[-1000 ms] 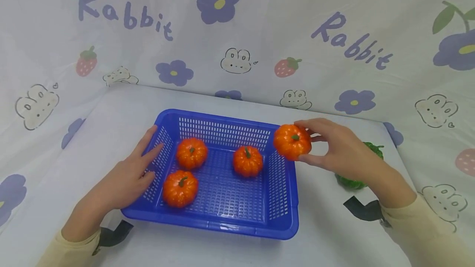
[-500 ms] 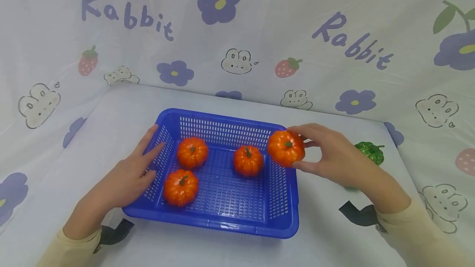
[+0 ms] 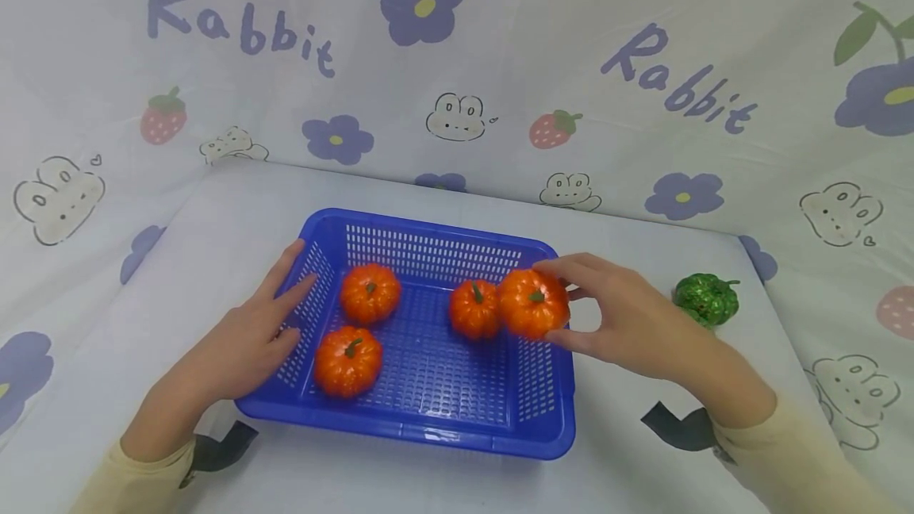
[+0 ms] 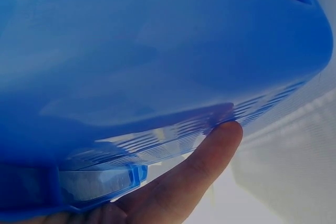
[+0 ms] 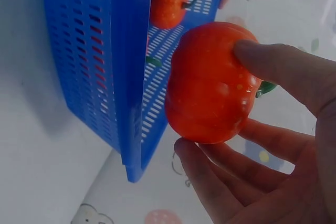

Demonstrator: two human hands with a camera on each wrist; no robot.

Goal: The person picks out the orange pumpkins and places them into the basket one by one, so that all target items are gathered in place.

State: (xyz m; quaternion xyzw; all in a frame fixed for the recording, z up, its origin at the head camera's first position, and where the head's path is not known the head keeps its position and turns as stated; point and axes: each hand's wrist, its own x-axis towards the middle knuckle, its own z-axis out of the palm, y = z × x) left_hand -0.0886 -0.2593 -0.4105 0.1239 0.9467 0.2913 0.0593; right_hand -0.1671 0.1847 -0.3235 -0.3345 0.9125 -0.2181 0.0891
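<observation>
The right hand (image 3: 628, 324) pinches an orange pumpkin (image 3: 533, 304) over the right rim of a blue basket (image 3: 428, 427) on the tabletop (image 3: 214, 212). The left hand (image 3: 243, 339), fingers straight, rests against the basket's left wall. Three pumpkins lie inside.

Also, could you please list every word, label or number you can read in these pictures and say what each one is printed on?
"Rabbit" – purple lettering on the white printed cloth backdrop, upper left.
"Rabbit" – the same purple word on that cloth again, upper right.
No readable text on the blue perforated plastic basket or the orange toy pumpkins.
</observation>
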